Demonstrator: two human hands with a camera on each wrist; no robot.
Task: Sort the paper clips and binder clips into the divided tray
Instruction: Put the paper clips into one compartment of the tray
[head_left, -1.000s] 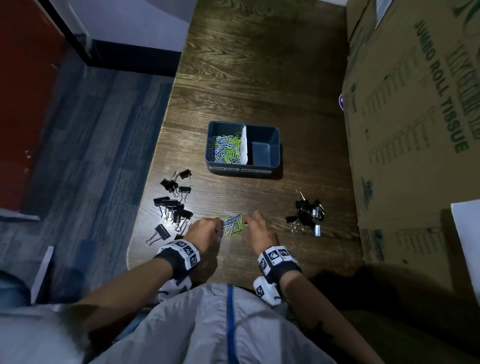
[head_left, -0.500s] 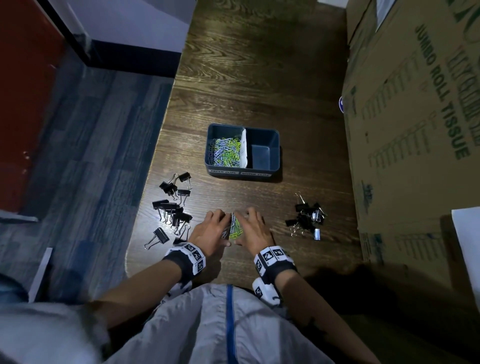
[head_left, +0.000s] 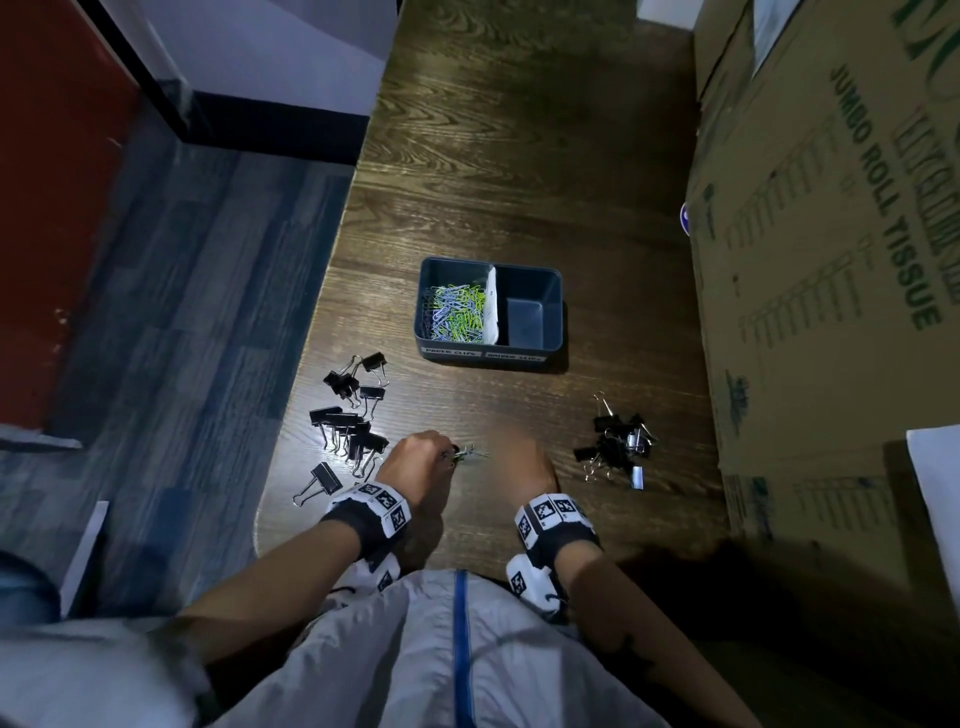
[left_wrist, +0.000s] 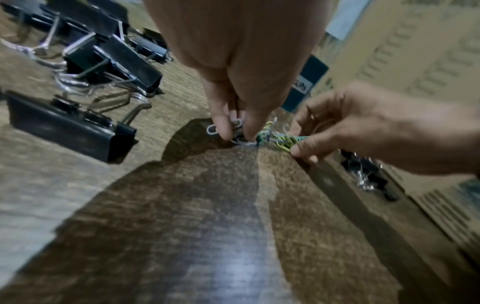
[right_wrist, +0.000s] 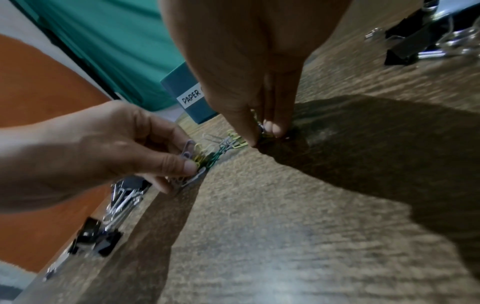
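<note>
Beyond both pinches, left hand (head_left: 415, 457) and right hand (right_wrist: 249, 67) each clamping tangled paper clips (right_wrist: 207, 154), the tray's (right_wrist: 182, 82) label reads "PAPER".

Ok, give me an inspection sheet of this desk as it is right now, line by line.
Surface: dark wood table, partly in shadow.
Job's things: divided tray, paper clips in its left compartment, right compartment bare; binder clips in a left pile and a right pile on the table.
Clutter: nothing seen.
Grippers: left hand and right hand each pinch part of a loose bunch of paper clips.
Cables: nothing seen.
Surroundings: cardboard boxes on the right, floor on the left.
</note>
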